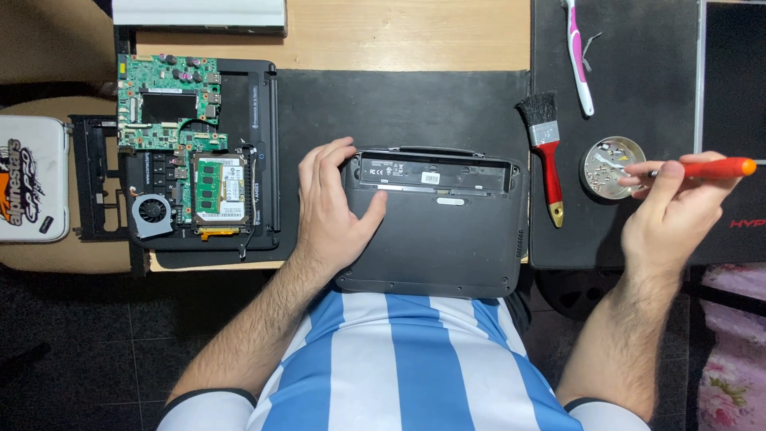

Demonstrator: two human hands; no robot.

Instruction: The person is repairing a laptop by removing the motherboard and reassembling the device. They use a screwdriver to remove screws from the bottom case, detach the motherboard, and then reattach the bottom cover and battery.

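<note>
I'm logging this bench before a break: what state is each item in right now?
Dark laptop: closed, underside up, battery bay empty.
Left hand: flat on the laptop's left edge.
Right hand: gripping the orange screwdriver, tip over the round metal dish.
Dish: holding small screws.
Second laptop: opened up, green circuit board and fan exposed.
Red-handled brush: lying unused on the mat.
Toothbrush: lying unused.

My right hand (pixel 666 209) covers the screwdriver's (pixel 712 168) shaft, so its tip is hidden; the bits in the round metal dish (pixel 611 166) are too small to tell; the white case (pixel 30 179) and toothbrush (pixel 578 56) run off the edges.
</note>
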